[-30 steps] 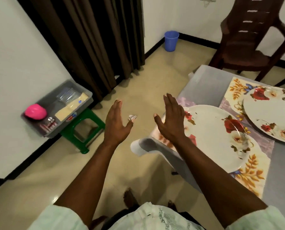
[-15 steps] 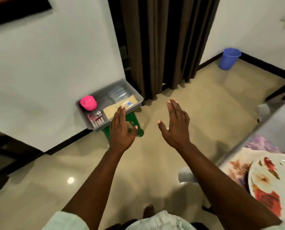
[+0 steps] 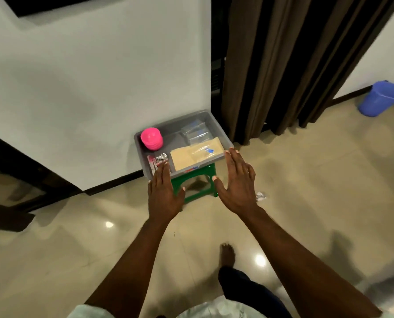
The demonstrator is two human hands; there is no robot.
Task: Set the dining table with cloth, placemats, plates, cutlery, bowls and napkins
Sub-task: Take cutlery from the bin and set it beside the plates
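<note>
Both hands out front, empty. Left hand [image 3: 165, 193] flat, fingers straight and together, tips overlapping the near-left corner of the grey tray [image 3: 216, 125] in view; contact can't be judged. Right hand [image 3: 236, 187] spread wide, thumb out, fingertips at the tray's near-right edge, gripping nothing. Tray sits on a green stool [image 3: 198, 182] against the wall. Inside: stacked pink bowls [image 3: 152, 138] far-left, cutlery [image 3: 159, 159] near-left, tan napkin packs [image 3: 196, 154] near-right, clear packets [image 3: 196, 131] behind.
</note>
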